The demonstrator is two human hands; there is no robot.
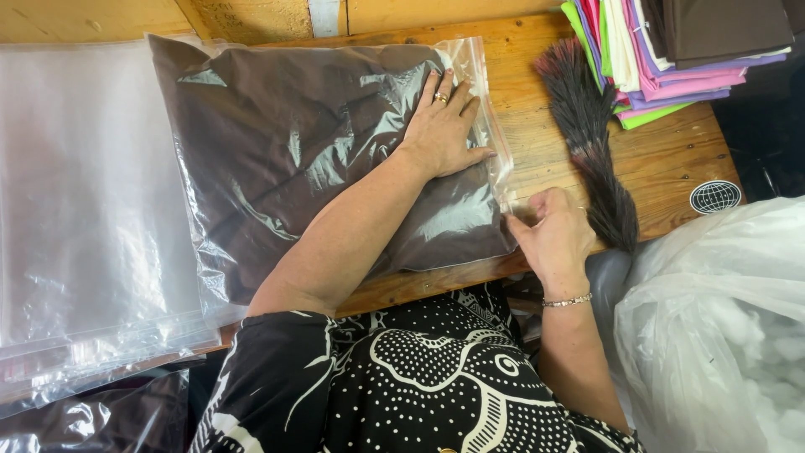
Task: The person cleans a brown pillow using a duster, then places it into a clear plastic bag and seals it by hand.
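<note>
The left hand (443, 126) lies flat, fingers spread, pinning the clear plastic zip bag of dark brown cloth (319, 159) to the wooden worktop (662, 159), so the right hand (553, 231), just beside, can pinch its seal edge shut.

Stacked fabrics (671, 50) cut off above

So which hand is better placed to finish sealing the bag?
Probably the right hand: its fingers pinch the bag at the near end of its open edge. The left hand lies flat on the bag, pressing the brown fabric down.
</note>
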